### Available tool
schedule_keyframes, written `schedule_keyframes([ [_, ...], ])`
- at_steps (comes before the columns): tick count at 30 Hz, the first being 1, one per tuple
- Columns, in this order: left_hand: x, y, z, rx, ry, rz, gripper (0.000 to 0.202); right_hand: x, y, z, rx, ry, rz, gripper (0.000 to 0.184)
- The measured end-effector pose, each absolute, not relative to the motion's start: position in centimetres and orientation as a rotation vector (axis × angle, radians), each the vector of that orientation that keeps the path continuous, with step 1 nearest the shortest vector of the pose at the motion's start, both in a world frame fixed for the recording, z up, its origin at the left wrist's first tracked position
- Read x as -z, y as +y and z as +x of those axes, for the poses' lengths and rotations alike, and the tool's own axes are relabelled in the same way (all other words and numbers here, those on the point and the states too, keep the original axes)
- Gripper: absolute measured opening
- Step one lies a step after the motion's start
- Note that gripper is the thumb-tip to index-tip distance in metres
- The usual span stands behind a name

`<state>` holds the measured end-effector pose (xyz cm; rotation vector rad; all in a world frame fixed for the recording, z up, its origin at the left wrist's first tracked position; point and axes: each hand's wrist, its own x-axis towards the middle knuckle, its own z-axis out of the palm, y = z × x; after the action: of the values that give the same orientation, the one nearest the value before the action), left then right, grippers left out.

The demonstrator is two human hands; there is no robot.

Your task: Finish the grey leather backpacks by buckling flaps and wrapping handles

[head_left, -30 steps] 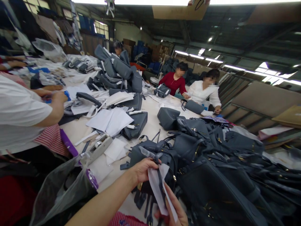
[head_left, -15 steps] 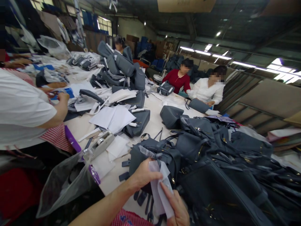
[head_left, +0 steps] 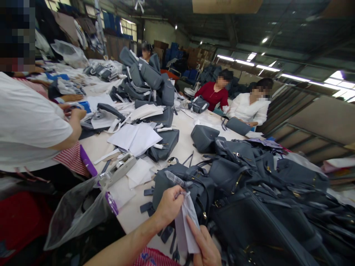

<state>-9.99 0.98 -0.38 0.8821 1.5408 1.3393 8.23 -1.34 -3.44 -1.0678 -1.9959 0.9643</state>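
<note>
A folded sheet of thin white paper (head_left: 183, 225) is between my hands at the table's near edge. My left hand (head_left: 169, 201) pinches its upper end, fingers curled in. Lower down, my right hand (head_left: 204, 242) grips the right side of the paper, index finger stretched along it. Just behind the paper stands a dark blue-grey bag (head_left: 169, 181) with straps, gold-coloured buckles and a piece of clear plastic on top. Dark strap ends hang below my left hand.
Many dark bags (head_left: 249, 207) are heaped on the right. White paper sheets (head_left: 135, 138) and more bags (head_left: 145, 77) lie ahead. A clear plastic bag (head_left: 80, 210) hangs at the table's left edge. A co-worker in a white shirt (head_left: 30, 125) stands left; others sit across.
My left hand has closed its fingers at the paper's top and risen slightly. The paper is now folded narrower. The view has shifted a little to the left.
</note>
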Motion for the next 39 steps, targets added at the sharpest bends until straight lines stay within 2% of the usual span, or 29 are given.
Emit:
schedule_keyframes([
  [3,0.4,1.0,-10.4,-1.348,1.540,0.872,0.012,2.5,-1.1,8.2,-1.108,-1.906,-1.026,0.048],
  [5,0.2,1.0,-10.7,-1.344,1.534,0.862,0.011,1.4,-0.3,8.0,-1.336,-1.737,-1.035,0.055],
  [7,-0.1,0.9,-11.1,-1.336,1.524,0.858,0.010,0.0,1.1,7.4,-1.588,-1.504,-1.101,0.062],
  [9,-0.3,0.9,-11.4,-1.325,1.507,0.857,0.009,-1.4,2.5,6.1,-1.677,-1.408,-1.251,0.066],
  [11,-0.5,0.8,-11.7,-1.317,1.486,0.859,0.009,-2.5,3.4,4.5,-1.524,-1.576,-1.427,0.060],
  [14,-0.3,0.7,-12.1,-1.320,1.476,0.873,0.010,-3.2,3.7,2.5,-1.177,-2.008,-1.498,0.036],
  [16,-0.1,0.7,-12.3,-1.322,1.481,0.886,0.010,-2.9,3.5,1.8,-1.112,-2.127,-1.478,0.026],
  [20,0.0,0.4,-12.6,-1.286,1.427,0.922,0.010,-1.9,3.3,1.8,-1.161,-2.088,-1.437,0.024],
  [25,-0.2,0.6,-12.6,-1.259,1.468,0.971,0.006,-1.3,2.9,2.3,-0.958,-2.166,-1.508,0.023],
  [29,-0.1,0.9,-12.3,-1.299,1.522,0.919,0.007,-0.8,2.2,2.5,-1.029,-2.176,-1.443,0.017],
  [34,0.3,1.2,-11.9,-1.291,1.417,0.764,0.002,-0.1,1.5,2.5,-1.138,-2.007,-1.372,0.023],
  [39,0.1,0.6,-13.4,-1.137,0.956,0.606,0.032,0.3,1.7,2.7,-1.436,-1.703,-1.322,0.028],
])
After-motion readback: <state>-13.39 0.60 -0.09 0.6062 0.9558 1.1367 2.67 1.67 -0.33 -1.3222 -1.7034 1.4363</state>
